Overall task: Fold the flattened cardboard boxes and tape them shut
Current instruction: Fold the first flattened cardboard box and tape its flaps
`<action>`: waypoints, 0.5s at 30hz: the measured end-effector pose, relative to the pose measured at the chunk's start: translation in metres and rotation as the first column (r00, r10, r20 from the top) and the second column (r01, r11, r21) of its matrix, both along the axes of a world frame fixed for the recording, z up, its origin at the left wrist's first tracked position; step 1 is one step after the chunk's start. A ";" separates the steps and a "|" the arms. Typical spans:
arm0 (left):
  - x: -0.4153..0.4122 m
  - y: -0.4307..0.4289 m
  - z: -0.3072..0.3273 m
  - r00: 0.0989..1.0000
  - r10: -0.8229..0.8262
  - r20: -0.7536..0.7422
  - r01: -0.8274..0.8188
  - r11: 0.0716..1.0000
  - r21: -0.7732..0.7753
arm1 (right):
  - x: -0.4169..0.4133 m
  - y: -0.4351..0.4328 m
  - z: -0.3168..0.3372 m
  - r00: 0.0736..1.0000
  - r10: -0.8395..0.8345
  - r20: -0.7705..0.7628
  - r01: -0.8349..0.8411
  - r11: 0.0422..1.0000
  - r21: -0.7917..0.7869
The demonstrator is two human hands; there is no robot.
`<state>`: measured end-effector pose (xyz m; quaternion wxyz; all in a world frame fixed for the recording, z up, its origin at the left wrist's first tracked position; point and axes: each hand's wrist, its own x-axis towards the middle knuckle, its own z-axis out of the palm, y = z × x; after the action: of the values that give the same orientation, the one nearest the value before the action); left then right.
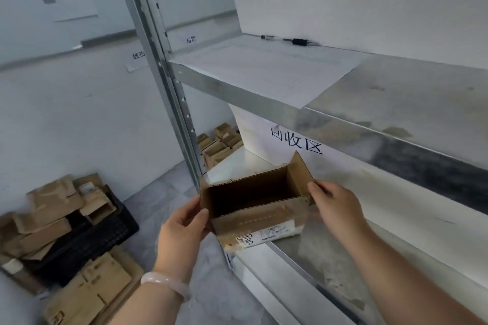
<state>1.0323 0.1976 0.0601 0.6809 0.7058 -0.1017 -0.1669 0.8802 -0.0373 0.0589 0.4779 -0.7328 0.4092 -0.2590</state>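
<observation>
A paper sheet (264, 71) lies on the metal shelf's (396, 92) upper level, with two pens (299, 41) at its far edge. A black crate (116, 227) sits on the floor, near left.

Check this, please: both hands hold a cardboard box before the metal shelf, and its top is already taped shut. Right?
Only the last part is wrong. In the head view the cardboard box is open on top: its dark inside shows and one flap stands up. The left hand and right hand do hold it before the metal shelf.
</observation>
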 end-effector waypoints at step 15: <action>0.124 0.004 -0.036 0.729 -0.682 0.049 0.666 0.725 0.176 | 0.049 0.095 -0.036 0.981 -0.183 0.070 0.136 0.892 0.431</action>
<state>1.1568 0.2015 0.0242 0.5133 0.6763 -0.3764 -0.3707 0.9291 0.0576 0.0234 0.6244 -0.5600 0.4879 -0.2418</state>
